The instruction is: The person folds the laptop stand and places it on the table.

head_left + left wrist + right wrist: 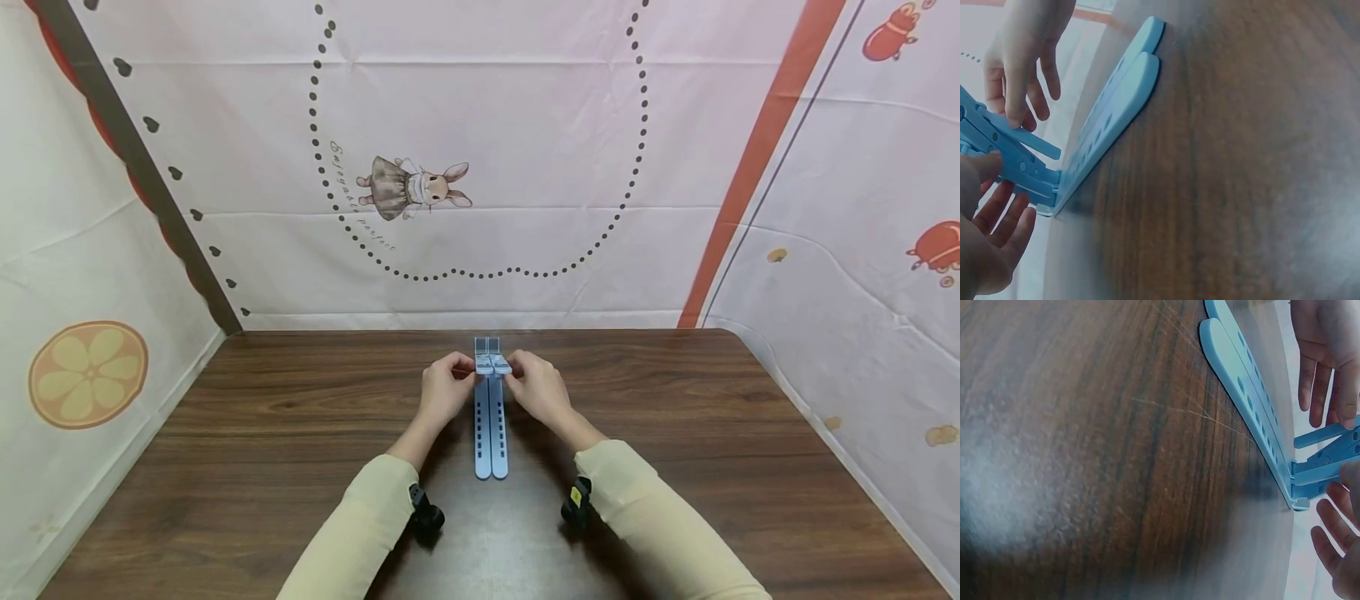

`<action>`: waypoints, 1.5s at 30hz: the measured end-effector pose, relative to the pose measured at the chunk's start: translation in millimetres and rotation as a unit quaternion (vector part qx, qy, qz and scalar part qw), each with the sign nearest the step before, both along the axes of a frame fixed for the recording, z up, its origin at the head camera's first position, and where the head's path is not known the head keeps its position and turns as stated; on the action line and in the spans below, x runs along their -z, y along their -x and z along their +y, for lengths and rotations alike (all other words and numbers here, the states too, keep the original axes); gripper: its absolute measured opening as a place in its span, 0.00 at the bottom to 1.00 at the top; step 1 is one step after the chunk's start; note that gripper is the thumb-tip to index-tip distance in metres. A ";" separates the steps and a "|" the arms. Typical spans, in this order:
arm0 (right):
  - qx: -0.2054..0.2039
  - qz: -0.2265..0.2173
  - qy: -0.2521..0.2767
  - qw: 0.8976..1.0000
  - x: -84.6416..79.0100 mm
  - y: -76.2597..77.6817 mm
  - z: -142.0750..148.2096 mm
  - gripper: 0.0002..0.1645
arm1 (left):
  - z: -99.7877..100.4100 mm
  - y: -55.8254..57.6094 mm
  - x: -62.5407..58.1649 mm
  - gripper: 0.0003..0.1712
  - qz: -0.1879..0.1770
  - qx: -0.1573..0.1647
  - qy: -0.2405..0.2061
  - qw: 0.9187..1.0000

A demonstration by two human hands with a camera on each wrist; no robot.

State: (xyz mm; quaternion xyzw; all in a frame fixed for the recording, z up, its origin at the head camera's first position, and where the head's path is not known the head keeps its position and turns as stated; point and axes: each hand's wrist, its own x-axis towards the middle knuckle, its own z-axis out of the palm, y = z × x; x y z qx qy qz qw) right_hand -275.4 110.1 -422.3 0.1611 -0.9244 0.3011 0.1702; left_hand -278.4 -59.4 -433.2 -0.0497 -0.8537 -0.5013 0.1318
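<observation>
A light blue folding laptop stand [483, 463] lies on the table with its two slotted rails side by side, rounded ends towards me. Its jointed supports [1022, 164] are raised at the far end. My left hand [442, 390] pinches the left support between thumb and fingers, the other fingers spread loose, as the left wrist view shows. On the opposite side, my right hand [542, 390] pinches the right support [1322, 477] the same way. In both wrist views the supports slant up from the rails, and the outermost part of the stand is cut off by the frame edge.
The dark wooden table [300, 417] runs back to a printed cloth [525, 167] hanging behind it. More patterned cloth [75, 250] lines the left and right sides. Black wrist cameras [426, 512] hang beneath both sleeves.
</observation>
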 end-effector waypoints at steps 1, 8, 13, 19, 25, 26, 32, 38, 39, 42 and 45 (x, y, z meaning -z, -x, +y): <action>0.000 0.000 -0.002 1.000 -0.5 0.3 0.1 0.05 | 0.1 0.0 -0.9 0.05 -0.002 -0.002 0.000 1.000; -0.001 0.017 -0.010 1.000 -2.1 2.5 0.4 0.08 | 0.9 -3.3 -7.8 0.07 -0.013 -0.008 -0.014 1.000; -0.013 0.029 -0.008 0.999 -4.8 1.6 1.2 0.13 | 0.6 -3.6 -10.0 0.11 0.002 0.002 -0.020 1.000; -0.024 0.040 -0.025 0.999 -6.5 1.1 3.1 0.14 | -0.2 -1.5 -12.4 0.12 0.008 0.008 -0.004 1.000; -0.024 0.034 -0.038 0.998 -8.6 1.1 3.7 0.14 | -0.5 -1.0 -14.0 0.11 0.010 0.007 0.007 1.000; -0.023 0.033 -0.040 0.998 -9.0 0.8 3.7 0.14 | -0.5 -0.9 -14.3 0.10 0.010 0.005 0.009 1.000; -0.025 0.042 -0.050 0.998 -10.3 -0.4 3.7 0.13 | -0.5 -0.8 -15.4 0.09 0.025 0.002 0.013 1.000; -0.028 0.046 -0.056 0.997 -9.5 0.3 4.5 0.12 | -1.2 0.1 -14.4 0.08 0.034 0.003 0.011 0.999; -0.028 0.048 -0.057 0.997 -9.0 0.4 4.7 0.12 | -1.3 0.2 -14.4 0.08 0.032 0.003 0.011 0.999; -0.030 0.059 -0.058 0.996 -8.0 0.7 5.3 0.11 | -1.2 0.5 -14.4 0.08 0.030 0.002 0.012 0.999; -0.031 0.071 -0.060 0.995 -7.5 1.1 5.4 0.10 | -1.2 1.0 -14.1 0.08 0.034 0.001 0.012 0.999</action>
